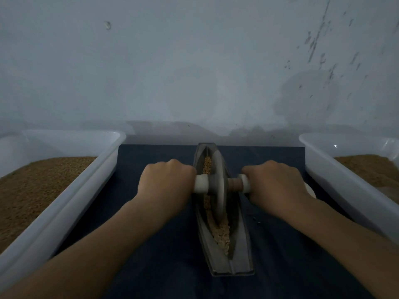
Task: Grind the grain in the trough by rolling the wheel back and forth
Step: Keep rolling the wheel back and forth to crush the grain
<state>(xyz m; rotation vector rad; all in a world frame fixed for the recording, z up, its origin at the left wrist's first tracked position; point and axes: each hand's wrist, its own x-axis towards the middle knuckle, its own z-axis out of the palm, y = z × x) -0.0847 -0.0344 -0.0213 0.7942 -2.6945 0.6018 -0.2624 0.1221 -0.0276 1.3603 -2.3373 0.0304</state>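
Between the two tubs: a boat-shaped trough is laid on a dark cloth, its long line pointed away from the body, so that rolling can be done by a straight push and pull
Wheel: a grey wheel is stood on edge in the trough's groove, about midway along, slightly toward the far end
Rod: a brown rod is passed through the wheel's centre, with a white sleeve fitted on either side as a handle
Left hand: the left hand is closed round the left sleeve, knuckles up, close beside the trough's rim
Right hand: the right hand is wrapped round the right sleeve, and a short bare stretch of rod is left between it and the wheel
Grip: both ends are held at once, judged so that the wheel is kept upright and pressed down evenly
Grain: pale grain is spread along the groove, thinly beyond the wheel and heaped on the near side; the bits look coarse, so the grinding is judged unfinished
Tubs: a left tub and a right tub, both white plastic, are set close on either side and partly filled with brown grain; which is supply and which is output cannot be told
Cloth: judged to be spread to steady the trough and catch spills
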